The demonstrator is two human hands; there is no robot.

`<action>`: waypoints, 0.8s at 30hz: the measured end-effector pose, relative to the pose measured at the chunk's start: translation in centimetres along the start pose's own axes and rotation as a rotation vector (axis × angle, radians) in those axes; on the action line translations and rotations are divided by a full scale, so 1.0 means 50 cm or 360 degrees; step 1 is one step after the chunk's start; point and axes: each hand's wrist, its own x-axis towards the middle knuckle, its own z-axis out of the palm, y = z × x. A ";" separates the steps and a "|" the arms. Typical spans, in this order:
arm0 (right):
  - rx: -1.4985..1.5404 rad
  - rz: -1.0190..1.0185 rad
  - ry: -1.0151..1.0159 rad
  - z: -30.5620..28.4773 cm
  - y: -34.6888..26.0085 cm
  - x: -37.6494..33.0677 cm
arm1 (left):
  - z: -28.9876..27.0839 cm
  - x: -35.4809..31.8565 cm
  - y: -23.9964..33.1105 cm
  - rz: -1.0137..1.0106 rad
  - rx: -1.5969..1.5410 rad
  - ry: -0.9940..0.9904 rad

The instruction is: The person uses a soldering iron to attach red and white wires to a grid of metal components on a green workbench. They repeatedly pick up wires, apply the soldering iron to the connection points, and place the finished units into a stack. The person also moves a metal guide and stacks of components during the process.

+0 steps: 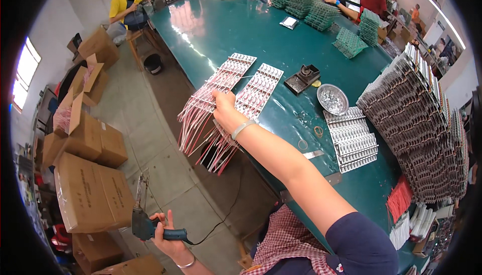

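Observation:
At the lower left, my left hand [170, 240] grips the handle of a teal and black soldering gun [143, 225], its metal tip pointing up. A black cord trails from the handle. My right arm reaches across to the table's left edge, where my right hand [222, 105] is closed on the near part of a slotted white panel [235, 72] with rows of small parts. Its far-side fingers are partly hidden. Pink and white wires [193, 124] hang from the panel over the edge. A second such panel [263, 87] lies just to its right, also with wires hanging down.
On the green table [241, 34] stand a black metal stand [302, 79], a bowl of small shiny parts [332, 99], another panel [351, 142] and a tall panel stack [416, 124]. Cardboard boxes [90, 189] line the left floor. Co-workers [125, 4] sit at the far side.

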 end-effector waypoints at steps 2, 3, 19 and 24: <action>-0.0112 -0.0057 0.0079 -0.011 0.002 0.011 | -0.006 -0.003 -0.010 -0.0036 0.0000 0.0067; -0.0203 -0.0121 0.0134 -0.005 0.002 0.002 | -0.002 -0.004 -0.008 -0.0029 0.0000 0.0060; -0.2369 -0.1553 -0.0215 -0.111 -0.254 0.135 | 0.019 -0.014 -0.011 -0.0034 -0.0012 -0.0035; -0.3190 -0.1524 -0.0956 -0.091 -0.322 0.156 | 0.013 -0.023 -0.014 -0.0073 0.0099 0.0109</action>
